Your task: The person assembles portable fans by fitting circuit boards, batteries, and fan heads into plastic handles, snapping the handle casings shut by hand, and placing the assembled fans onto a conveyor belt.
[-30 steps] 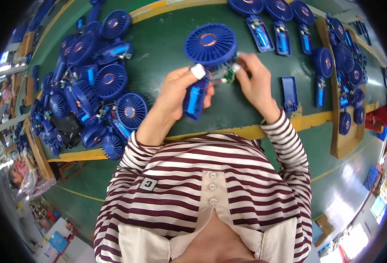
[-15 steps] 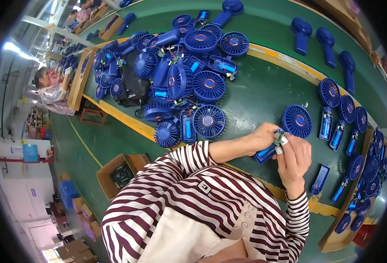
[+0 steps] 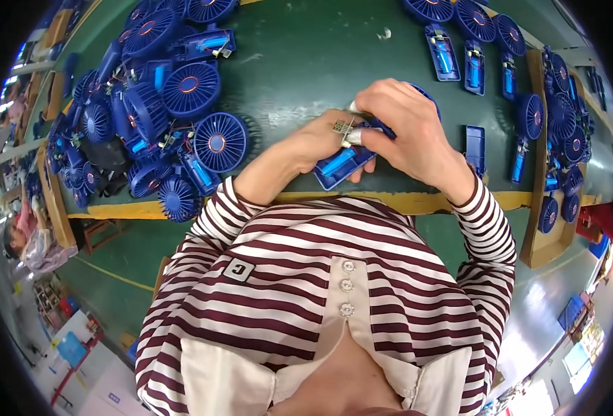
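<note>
A blue handheld fan [image 3: 353, 168] with an open handle is held low over the near side of the table, a bright blue battery [image 3: 337, 163] showing in the handle. My left hand [image 3: 318, 144] is closed around its left side, with fingertips showing beneath. From the right, my right hand [image 3: 410, 132] bends over the fan, white covers on its thumb and index finger. Its thumb presses against a small green circuit board [image 3: 343, 129] standing up from the handle. Most of the fan's round head is hidden behind the right hand. A separate blue handle cover [image 3: 475, 150] lies to the right.
Blue fans [image 3: 191, 89] and opened handles with wires are heaped at the left. More opened fans [image 3: 474, 66] lie in a row at the far right. A cardboard tray [image 3: 537, 236] of fan parts stands on the right. Yellow edging [image 3: 459, 202] runs along the table's near side.
My view has turned, so the table edge now runs level and the scene has shifted. Both hands stay on the fan and its board; the right hand now arches further over them.
</note>
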The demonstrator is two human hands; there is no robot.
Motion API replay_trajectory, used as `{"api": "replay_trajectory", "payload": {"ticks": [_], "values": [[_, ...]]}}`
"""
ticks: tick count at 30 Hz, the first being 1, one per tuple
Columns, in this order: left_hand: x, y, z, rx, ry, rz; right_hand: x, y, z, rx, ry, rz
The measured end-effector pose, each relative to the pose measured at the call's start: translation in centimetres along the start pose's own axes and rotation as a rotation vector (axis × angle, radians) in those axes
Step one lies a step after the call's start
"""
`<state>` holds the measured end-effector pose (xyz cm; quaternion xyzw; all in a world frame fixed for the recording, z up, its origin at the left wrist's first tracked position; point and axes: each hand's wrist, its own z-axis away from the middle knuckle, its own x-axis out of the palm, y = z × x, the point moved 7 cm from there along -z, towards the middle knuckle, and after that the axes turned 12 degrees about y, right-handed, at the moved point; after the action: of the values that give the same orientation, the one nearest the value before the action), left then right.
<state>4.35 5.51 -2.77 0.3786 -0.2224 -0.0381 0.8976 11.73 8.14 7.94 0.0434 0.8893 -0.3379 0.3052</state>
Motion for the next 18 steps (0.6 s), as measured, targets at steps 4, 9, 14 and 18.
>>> {"api": "replay_trajectory", "payload": {"ticks": [4,9,14,18], "values": [[0.0,-0.6,0.0,0.041,-0.063,0.016,0.2,-0.2,0.3,-0.079,-0.061,-0.018],[0.9,-1.0,0.3,0.071,-0.148,-0.058,0.4,-1.0,0.2,-0.076,-0.204,-0.094],[0.9,-1.5,0.1,-0.025,-0.097,-0.065,0.2,-2.6,0.3,-0.229,-0.272,0.009],[0.0,-0.4,0.3,-0.03,0.224,-0.021,0.4,-3.3,0.7,-0.286,-0.284,0.208]]}}
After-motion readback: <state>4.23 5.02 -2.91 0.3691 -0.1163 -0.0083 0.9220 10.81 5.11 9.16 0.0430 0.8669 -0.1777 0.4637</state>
